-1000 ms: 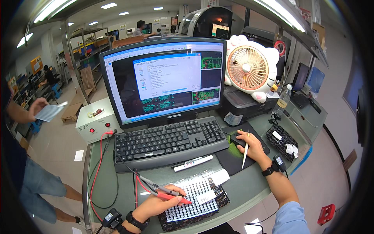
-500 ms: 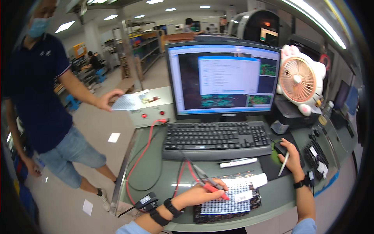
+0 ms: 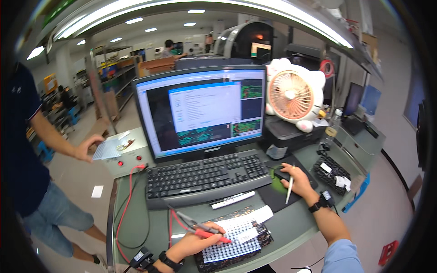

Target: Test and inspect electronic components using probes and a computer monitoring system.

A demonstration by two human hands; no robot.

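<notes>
Test probes [image 3: 200,227], one red and one grey, lie pinched together in the left hand [image 3: 193,243] at the near edge of the desk [image 3: 136,223], tips pointing right over a tray of small white parts [image 3: 232,239]. Left fingers are clenched around both probe bodies; red and black leads run from them toward the far left, to a grey box with red buttons [image 3: 125,159]. Tray sits near centre, just near of the black keyboard [image 3: 205,175], with white paper slips on its far-right corner.

Right hand [image 3: 296,179] rests on a black mouse [image 3: 283,173] on a dark mat, right of the keyboard. Its fingers curl over the mouse while also gripping a thin white stick [image 3: 289,186] that points near-left. Black watch on that wrist.

Monitor [image 3: 202,111] stands far of the keyboard, lit with windows. Pink-bladed desk fan [image 3: 291,93] sits far right on a black box. A white marker lies between keyboard and tray.

Another person [image 3: 27,150] stands at left, hand holding a sheet over the grey box.
</notes>
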